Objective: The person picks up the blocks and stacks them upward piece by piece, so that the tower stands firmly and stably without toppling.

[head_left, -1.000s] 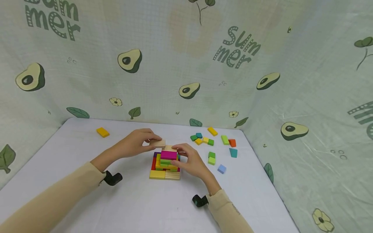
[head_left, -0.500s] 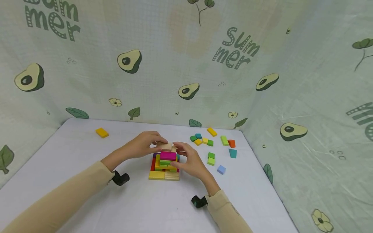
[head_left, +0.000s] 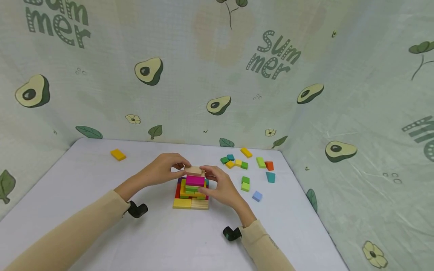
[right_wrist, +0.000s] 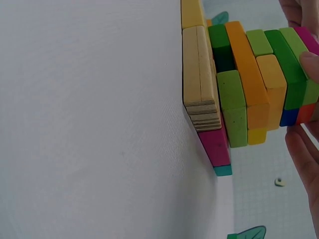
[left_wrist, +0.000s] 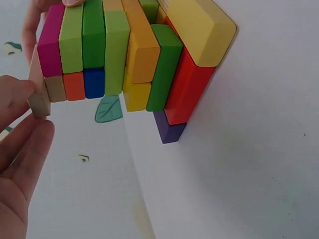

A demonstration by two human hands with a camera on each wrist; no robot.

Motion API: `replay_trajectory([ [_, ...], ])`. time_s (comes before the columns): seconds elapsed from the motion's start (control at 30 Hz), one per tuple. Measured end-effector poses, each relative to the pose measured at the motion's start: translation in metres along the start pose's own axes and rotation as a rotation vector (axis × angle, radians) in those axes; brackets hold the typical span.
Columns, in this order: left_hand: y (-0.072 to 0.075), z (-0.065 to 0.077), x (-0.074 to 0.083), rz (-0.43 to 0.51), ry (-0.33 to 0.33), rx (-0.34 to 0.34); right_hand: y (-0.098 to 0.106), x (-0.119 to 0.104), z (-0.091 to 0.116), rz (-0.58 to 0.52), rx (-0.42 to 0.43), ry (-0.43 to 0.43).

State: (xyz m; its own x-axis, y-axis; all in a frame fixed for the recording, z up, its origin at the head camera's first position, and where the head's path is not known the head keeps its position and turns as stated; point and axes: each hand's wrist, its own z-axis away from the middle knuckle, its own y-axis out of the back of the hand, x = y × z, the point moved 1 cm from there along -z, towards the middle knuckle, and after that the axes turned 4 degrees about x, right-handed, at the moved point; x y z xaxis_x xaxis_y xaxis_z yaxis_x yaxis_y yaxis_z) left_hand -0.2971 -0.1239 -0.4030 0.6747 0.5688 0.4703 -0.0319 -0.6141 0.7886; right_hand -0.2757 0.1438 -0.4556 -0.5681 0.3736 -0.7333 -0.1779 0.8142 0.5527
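Observation:
A stepped tower of coloured wooden blocks [head_left: 195, 188] stands mid-table, with a magenta block [head_left: 195, 181] near its top. My left hand [head_left: 165, 170] pinches a plain wooden block [head_left: 194, 171] by its left end, lying across the tower's top. In the left wrist view this plain block [left_wrist: 38, 82] sits against the magenta block, thumb on one face and fingers at its far edge. My right hand [head_left: 220, 185] holds the tower's upper right side, thumb at the front and fingers behind. The right wrist view shows its thumb [right_wrist: 310, 64] on a light green block.
Several small loose blocks lie right of the tower, among them a blue block [head_left: 257, 196], a teal block [head_left: 270, 177] and a red block [head_left: 269, 165]. A yellow block [head_left: 118, 154] lies at the back left. Printed cloth [head_left: 190, 49] hangs behind the table.
My left hand has carried the plain wooden block rightward onto the tower's top, then shifted slightly back left. My right hand has stayed at the tower's side.

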Motion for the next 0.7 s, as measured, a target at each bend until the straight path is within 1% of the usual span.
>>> replay_trajectory([
  [0.2,-0.0012,-0.0003,0.0018,0.032,-0.022,0.0,0.0003,-0.0006,0.0008,-0.007,0.004,-0.003],
  [0.4,-0.0025,-0.0014,0.0046,0.052,-0.013,-0.001,-0.0009,0.0008,0.0008,-0.019,0.005,0.003],
  [0.7,-0.0035,-0.0019,0.0046,0.073,-0.012,-0.008,-0.0016,0.0005,-0.0002,-0.005,0.007,-0.002],
])
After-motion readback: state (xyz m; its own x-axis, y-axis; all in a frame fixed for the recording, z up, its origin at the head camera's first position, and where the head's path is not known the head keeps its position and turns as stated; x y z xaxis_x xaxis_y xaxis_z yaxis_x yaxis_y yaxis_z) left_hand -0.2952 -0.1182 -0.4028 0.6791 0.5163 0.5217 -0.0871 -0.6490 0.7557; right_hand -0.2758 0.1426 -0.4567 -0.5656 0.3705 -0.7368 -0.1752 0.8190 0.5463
